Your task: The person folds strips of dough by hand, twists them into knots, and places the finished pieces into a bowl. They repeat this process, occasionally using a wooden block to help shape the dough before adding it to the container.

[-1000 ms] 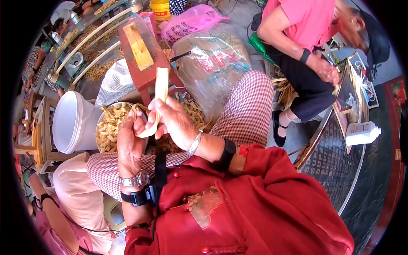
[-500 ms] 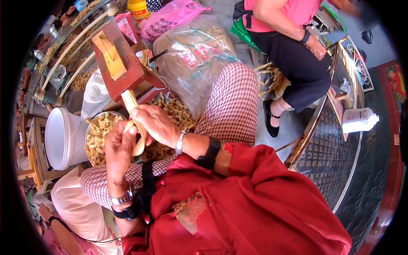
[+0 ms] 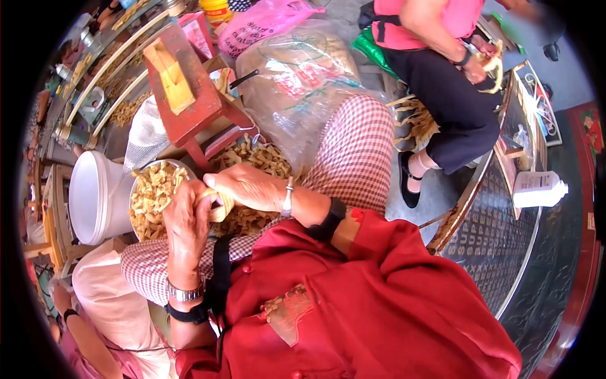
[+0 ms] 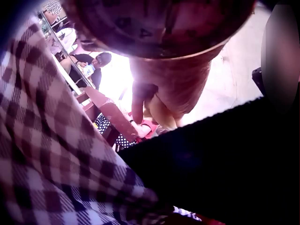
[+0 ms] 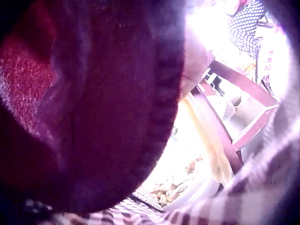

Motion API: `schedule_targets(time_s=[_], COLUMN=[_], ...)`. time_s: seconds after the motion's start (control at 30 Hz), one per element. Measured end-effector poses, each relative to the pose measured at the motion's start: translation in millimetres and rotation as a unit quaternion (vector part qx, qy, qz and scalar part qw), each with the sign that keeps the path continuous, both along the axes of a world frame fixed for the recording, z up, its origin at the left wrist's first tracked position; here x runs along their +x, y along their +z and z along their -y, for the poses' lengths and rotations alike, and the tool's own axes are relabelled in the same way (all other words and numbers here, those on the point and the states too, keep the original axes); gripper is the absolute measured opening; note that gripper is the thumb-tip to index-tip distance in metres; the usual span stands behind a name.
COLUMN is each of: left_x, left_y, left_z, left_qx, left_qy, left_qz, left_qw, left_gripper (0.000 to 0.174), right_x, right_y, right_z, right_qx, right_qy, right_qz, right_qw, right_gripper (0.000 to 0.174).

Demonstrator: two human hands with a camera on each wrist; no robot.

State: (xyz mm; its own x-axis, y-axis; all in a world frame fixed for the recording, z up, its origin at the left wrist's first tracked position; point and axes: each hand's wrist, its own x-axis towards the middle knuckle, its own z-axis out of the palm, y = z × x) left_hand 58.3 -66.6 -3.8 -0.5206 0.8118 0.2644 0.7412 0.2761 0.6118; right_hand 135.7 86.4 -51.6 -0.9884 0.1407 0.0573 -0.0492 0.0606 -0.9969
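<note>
Off the red stool's edge (image 3: 201, 125), left hand (image 3: 187, 211) and right hand (image 3: 245, 186), fingers curled, pinch a pale strip (image 3: 219, 208). Lengthwise it slants downward

head: high, facing forward-down | wrists: low, close, facing forward | shared: red stool (image 3: 201, 91)

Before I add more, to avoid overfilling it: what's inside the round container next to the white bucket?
Many small tan pieces are heaped inside the round container. Its bottom is hidden beneath them, and the left hand blocks part of the view.
</note>
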Motion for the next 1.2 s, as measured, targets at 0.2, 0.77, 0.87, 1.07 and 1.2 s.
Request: schedule_targets(time_s=[0.2,0.77,0.87,1.07,1.2], left_x=[-10,4,-1,-1,-8], left_y=[-18,-20,-21,-21,-21], left_z=[0,-13,-4,0,4], left_qx=[0.239,0.192,0.131,0.184,0.202], left_qy=[-0.017,-0.036,-0.046,-0.086,-0.096], left_qz=[0.533,0.325,0.524,0.758,0.787], left_qw=[0.811,0.925,0.840,0.620,0.575], left_gripper=[0.024,0.035,0.047,0.046,0.044], right_x=[4,4,4,6,20], right_y=[3,8,3,4,10], right_z=[14,5,3,-5,-22], right_qx=[0.074,-0.026,0.028,0.104,0.004], right_qy=[-0.087,-0.060,-0.095,-0.064,-0.071], right_qz=[-0.144,-0.025,-0.012,-0.065,0.018], right_qw=[0.983,0.998,0.995,0.990,0.997], right_gripper=[0.022,0.025,0.030,0.032,0.036])
